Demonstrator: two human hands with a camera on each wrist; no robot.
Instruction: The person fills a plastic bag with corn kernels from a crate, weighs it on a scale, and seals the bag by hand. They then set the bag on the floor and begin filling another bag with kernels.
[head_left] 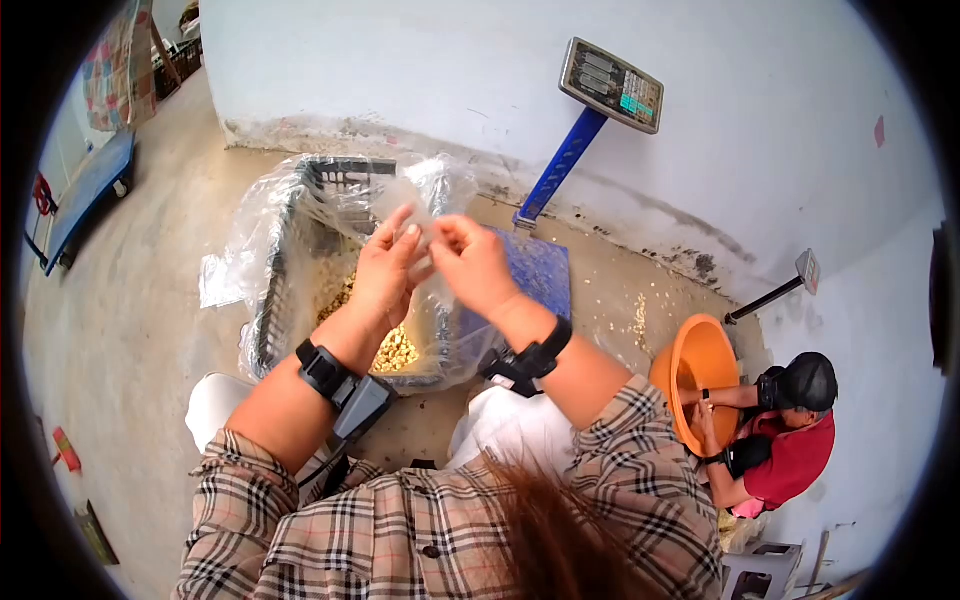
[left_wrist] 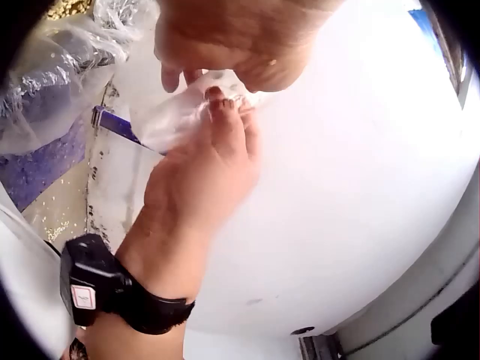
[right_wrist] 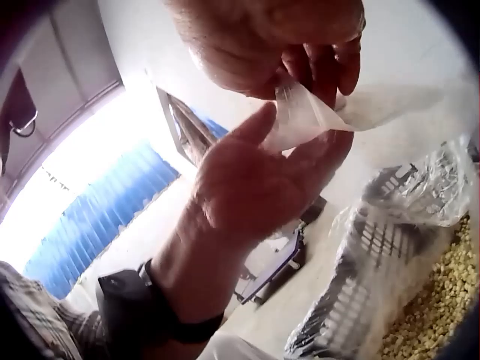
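A small translucent plastic bag is held up in front of the body, over the lined crate. The left hand grips it from one side, thumb against it, and the right hand pinches it with curled fingers. In the left wrist view the bag spreads beneath the left hand, beside the fingertips of the right hand. The right wrist view shows the bag between the left hand's thumb and fingers, with the right hand above. Whether its mouth is parted I cannot tell.
Below stands a dark crate lined with clear plastic, holding small yellowish pieces. A platform scale with a display adjoins it. At right a person reaches into an orange tub. A blue trolley is at left.
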